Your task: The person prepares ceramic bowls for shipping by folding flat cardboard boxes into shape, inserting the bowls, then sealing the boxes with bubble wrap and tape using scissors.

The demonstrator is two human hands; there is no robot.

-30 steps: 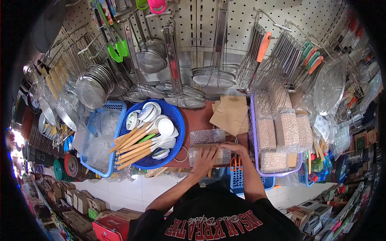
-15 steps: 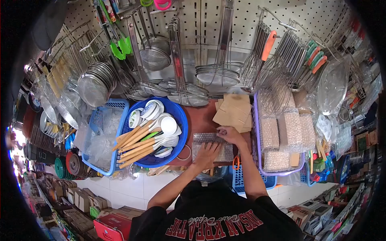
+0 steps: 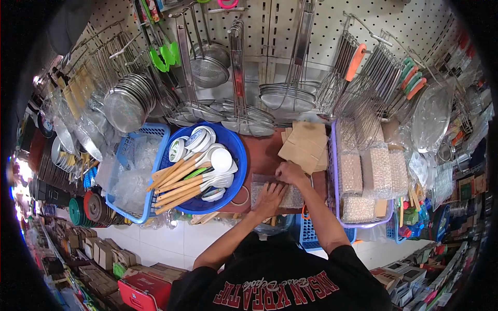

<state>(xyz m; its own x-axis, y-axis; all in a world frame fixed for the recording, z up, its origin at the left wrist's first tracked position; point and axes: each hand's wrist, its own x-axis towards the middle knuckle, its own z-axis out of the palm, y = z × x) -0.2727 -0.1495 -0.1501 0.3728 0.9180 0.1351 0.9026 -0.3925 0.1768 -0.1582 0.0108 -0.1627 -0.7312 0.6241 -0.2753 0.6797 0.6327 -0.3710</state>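
A sheet of bubble wrap [image 3: 294,198] lies on the reddish-brown table in front of me, folded around something I cannot make out. My left hand [image 3: 270,199] rests flat on it, fingers spread and pointing away from me. At its far edge, my right hand [image 3: 291,173] has its fingers curled together on the wrap; the fingertips are partly hidden. Brown cardboard pieces [image 3: 303,145] lie just beyond my right hand. A tape roll [image 3: 241,195] lies left of the wrap.
On the left, a blue basin [image 3: 239,179] holds wooden-handled utensils [image 3: 181,187], beside a light-blue basket [image 3: 162,150] of clear plastic. A purple basket [image 3: 336,193] with bubble-wrapped packs [image 3: 375,168] stands right. Strainers [image 3: 209,71] and whisks [image 3: 340,78] hang behind. Orange-handled scissors [image 3: 306,211] hang at the front edge.
The far flap of the bubble wrap now lies lower, nearer me. My right hand has shifted slightly and its fingers are more curled. The left hand stays on the wrap. The view has shifted slightly.
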